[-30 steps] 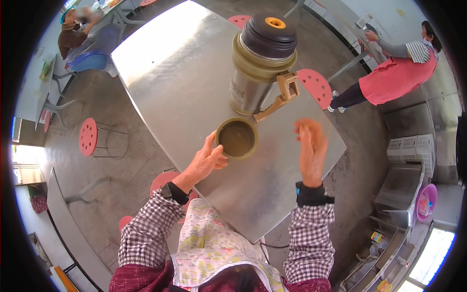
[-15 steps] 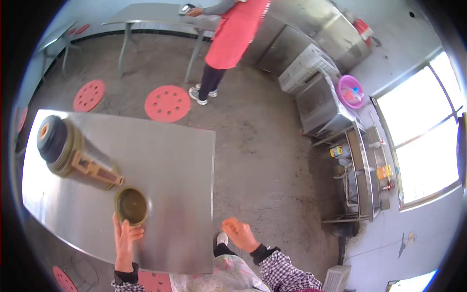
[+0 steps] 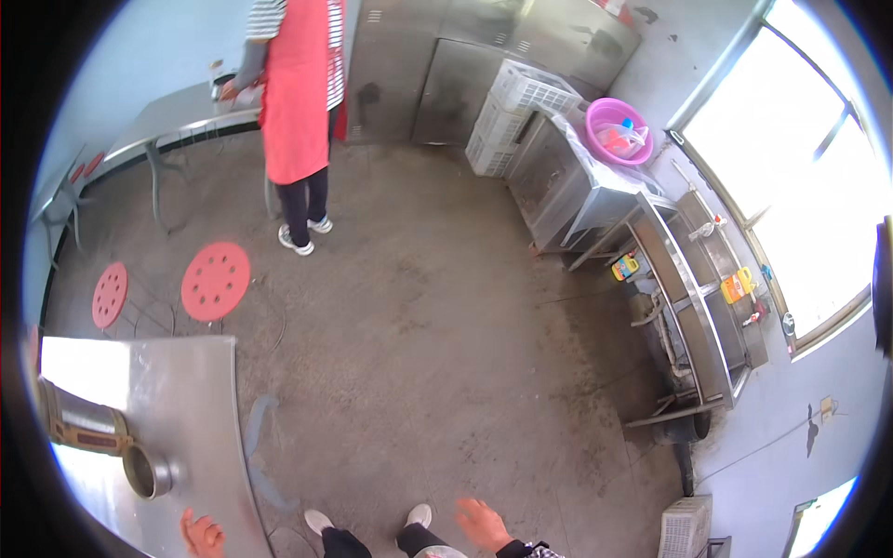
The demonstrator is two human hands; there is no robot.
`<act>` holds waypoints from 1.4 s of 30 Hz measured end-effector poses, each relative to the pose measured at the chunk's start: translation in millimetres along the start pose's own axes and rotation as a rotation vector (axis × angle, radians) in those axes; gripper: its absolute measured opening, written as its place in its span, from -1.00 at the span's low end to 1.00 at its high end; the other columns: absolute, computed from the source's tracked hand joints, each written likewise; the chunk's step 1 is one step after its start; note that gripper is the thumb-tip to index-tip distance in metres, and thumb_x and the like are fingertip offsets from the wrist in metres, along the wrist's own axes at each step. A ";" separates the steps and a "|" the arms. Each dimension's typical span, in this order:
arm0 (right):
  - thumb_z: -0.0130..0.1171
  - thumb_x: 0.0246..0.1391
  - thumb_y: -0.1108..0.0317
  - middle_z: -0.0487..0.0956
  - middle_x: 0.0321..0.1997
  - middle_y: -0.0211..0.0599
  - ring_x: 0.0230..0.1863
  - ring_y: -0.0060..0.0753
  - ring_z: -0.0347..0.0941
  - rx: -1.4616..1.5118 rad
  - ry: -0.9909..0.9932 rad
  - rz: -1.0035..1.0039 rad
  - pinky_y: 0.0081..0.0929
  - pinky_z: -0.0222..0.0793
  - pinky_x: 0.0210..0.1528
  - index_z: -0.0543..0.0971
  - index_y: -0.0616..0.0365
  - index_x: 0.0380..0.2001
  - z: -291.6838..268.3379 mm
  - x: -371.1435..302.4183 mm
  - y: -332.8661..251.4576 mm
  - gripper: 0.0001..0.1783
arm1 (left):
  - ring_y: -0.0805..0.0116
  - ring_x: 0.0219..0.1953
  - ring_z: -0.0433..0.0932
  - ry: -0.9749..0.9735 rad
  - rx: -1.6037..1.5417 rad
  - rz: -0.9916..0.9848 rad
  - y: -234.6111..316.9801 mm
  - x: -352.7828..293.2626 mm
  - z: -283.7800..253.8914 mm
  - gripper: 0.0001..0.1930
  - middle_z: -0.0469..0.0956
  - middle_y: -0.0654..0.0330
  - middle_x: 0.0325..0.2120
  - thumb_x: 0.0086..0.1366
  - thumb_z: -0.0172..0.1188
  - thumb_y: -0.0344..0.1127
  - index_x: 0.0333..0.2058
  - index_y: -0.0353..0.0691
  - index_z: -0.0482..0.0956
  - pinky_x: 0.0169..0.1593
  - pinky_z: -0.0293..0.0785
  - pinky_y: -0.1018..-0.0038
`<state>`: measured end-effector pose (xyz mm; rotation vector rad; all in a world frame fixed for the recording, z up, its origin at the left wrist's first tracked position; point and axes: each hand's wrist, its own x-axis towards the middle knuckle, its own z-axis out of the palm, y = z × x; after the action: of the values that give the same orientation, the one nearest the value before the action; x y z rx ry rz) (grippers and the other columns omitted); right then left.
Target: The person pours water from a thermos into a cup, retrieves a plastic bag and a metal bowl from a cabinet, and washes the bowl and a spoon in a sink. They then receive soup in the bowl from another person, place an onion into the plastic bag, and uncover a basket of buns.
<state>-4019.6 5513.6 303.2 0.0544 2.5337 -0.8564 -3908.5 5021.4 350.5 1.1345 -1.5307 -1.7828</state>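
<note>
left hand [image 3: 202, 537] open at seven o'clock, just off the cup [image 3: 147, 471]; right hand [image 3: 479, 523] open, empty. a careless swing could topple it off the table [image 3: 191, 391].

Left hand [image 3: 201, 538] half cut off

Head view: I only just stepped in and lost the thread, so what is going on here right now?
The person stands beside a shiny steel table, both hands empty. The left hand hovers over the table's near edge, close to a small round metal cup and the large olive-green insulated flask behind it. The right hand is out over the concrete floor, open, touching nothing. Farther off, another person in a red apron works at a second metal table, near two red round stools.
</note>
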 end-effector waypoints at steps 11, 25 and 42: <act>0.02 0.10 0.17 0.61 -0.18 -0.19 -0.07 0.08 0.46 0.138 0.113 0.047 -0.16 0.38 0.01 0.64 0.08 -0.31 -162.2 206.2 74.2 -0.71 | 0.39 -0.18 0.56 -0.570 0.555 0.030 52.1 -29.2 393.4 -0.65 0.56 0.11 -0.12 0.41 0.04 -0.18 0.05 -0.26 0.47 -0.08 0.50 0.49; 0.17 0.12 0.19 0.62 -0.37 0.01 -0.27 0.13 0.53 0.268 0.494 0.245 -0.19 0.45 -0.23 0.58 0.33 -0.41 -467.7 554.6 13.8 -0.66 | 0.24 -0.16 0.62 -1.641 0.634 0.646 149.6 109.2 1077.2 -0.66 0.58 0.08 -0.15 0.28 0.15 -0.25 0.02 -0.17 0.47 -0.09 0.54 0.36; 0.13 0.17 0.30 0.61 -0.49 -0.24 -0.42 -0.51 0.51 0.601 1.043 -0.467 -0.52 0.41 -0.32 0.58 0.29 -0.30 -1077.9 1273.6 -118.2 -0.77 | 0.36 -0.20 0.61 -0.731 0.716 0.585 244.9 502.9 1519.9 -0.70 0.63 0.02 -0.24 0.22 0.14 -0.45 -0.06 -0.33 0.52 -0.10 0.51 0.48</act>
<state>-5623.3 5910.1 565.3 0.1284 3.1119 -2.2256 -5489.3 5352.8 470.1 0.1629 -2.7164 -1.2952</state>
